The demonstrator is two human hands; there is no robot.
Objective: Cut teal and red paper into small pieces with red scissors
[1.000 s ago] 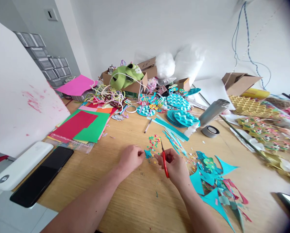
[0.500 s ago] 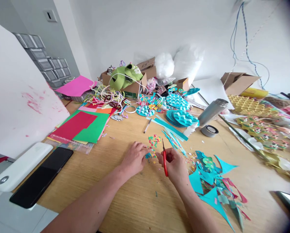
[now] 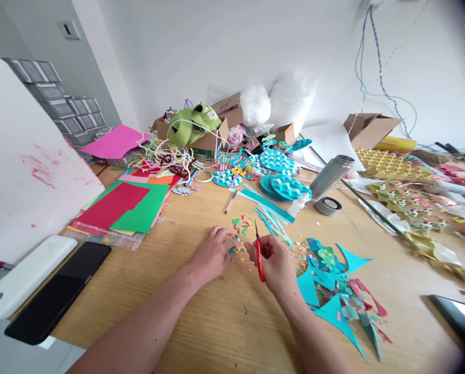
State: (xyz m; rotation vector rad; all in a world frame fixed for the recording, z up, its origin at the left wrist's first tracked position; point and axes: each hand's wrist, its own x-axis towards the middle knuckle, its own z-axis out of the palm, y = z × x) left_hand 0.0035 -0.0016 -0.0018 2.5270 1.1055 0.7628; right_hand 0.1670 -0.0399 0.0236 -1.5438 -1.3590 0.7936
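My right hand [image 3: 275, 265] is closed round small red-handled scissors [image 3: 259, 255], whose blades point up and away from me. My left hand [image 3: 213, 253] rests on the wooden table [image 3: 201, 322] just left of it, fingers curled down onto a small teal paper piece [image 3: 233, 250]. A scatter of tiny coloured paper cut-outs [image 3: 242, 227] lies just beyond both hands. Teal paper strips [image 3: 272, 218] lie a little further to the right.
A heap of teal and pink paper offcuts [image 3: 333, 291] lies right of my right hand. Red and green paper sheets [image 3: 127, 205] and a black phone [image 3: 57, 293] on a white board lie left. A steel flask [image 3: 330, 175], tape roll [image 3: 328, 205], boxes and teal craft discs crowd the back.
My left hand has lowered from holding the teal piece up in a pinch to pressing it on the table. The view has shifted slightly; my right hand keeps the scissors.
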